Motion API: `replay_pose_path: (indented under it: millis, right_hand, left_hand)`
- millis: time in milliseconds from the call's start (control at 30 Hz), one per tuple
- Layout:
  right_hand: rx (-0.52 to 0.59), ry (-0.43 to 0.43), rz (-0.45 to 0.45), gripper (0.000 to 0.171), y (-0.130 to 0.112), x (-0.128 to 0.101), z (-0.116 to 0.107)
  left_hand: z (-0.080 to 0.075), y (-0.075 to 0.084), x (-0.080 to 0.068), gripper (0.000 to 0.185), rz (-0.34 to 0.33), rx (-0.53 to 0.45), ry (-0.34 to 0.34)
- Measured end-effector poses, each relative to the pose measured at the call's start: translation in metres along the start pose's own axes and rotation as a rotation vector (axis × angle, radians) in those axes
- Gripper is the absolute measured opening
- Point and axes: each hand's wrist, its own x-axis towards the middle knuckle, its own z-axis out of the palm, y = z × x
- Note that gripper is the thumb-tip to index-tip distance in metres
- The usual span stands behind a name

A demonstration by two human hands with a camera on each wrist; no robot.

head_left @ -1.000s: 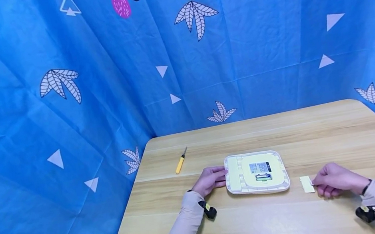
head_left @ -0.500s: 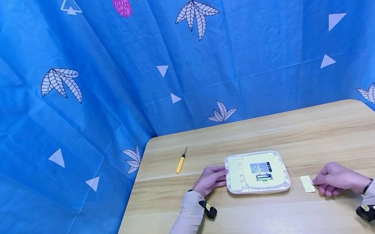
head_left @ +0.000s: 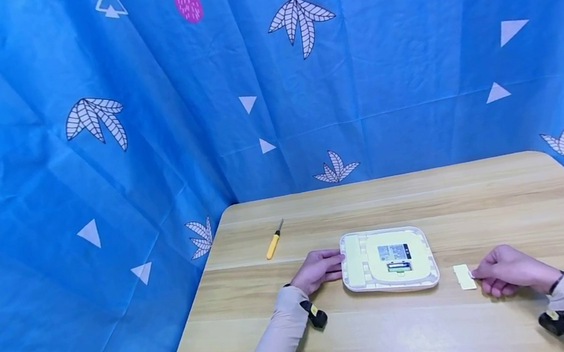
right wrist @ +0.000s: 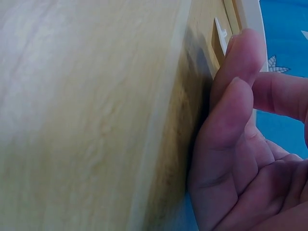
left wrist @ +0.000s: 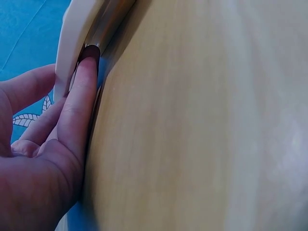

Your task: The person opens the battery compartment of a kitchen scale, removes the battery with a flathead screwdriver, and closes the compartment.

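Note:
A white flat device that looks like a kitchen scale [head_left: 355, 262] lies underside up, showing a printed label [head_left: 393, 252] and an uncovered battery compartment [head_left: 399, 267] with a battery in it. My left hand [head_left: 320, 270] grips its left edge; in the left wrist view the thumb is on the upper side and fingers [left wrist: 79, 103] reach under the rim. To the right of the device, my right hand [head_left: 509, 268] pinches the near edge of a small pale battery cover [head_left: 464, 277] between thumb and forefinger. In the right wrist view the fingertips hide most of the cover [right wrist: 220, 36].
A yellow-handled screwdriver [head_left: 273, 243] lies on the wooden table [head_left: 482, 195], at the back left beyond my left hand. Behind the table and along its left side hangs a blue patterned curtain [head_left: 396, 61].
The head view has shifted slightly, so everything sits a little further right. Both hands keep their places and their holds on the device and the battery cover.

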Motion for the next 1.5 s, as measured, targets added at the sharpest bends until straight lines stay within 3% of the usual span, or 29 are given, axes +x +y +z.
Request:
replay_pose_path:
  millis: [633, 1067, 1333, 1500]
  right_hand:
    - [-0.03, 0.019, -0.001, 0.024, -0.003, 0.0, 0.0]
    - [-0.243, 0.126, -0.072, 0.027, -0.019, 0.006, 0.001]
    - [-0.413, 0.266, -0.126, 0.024, -0.058, 0.022, -0.005]
    - [-0.499, 0.278, -0.191, 0.022, -0.1, 0.041, 0.003]
  left_hand:
    - [0.003, 0.004, -0.005, 0.042, -0.003, 0.014, 0.002]
    - [0.001, 0.005, -0.004, 0.044, -0.003, 0.033, 0.001]
    - [-0.002, 0.003, 0.001, 0.045, -0.006, 0.016, -0.012]
    - [-0.002, 0.001, 0.001, 0.044, -0.006, 0.015, -0.008]
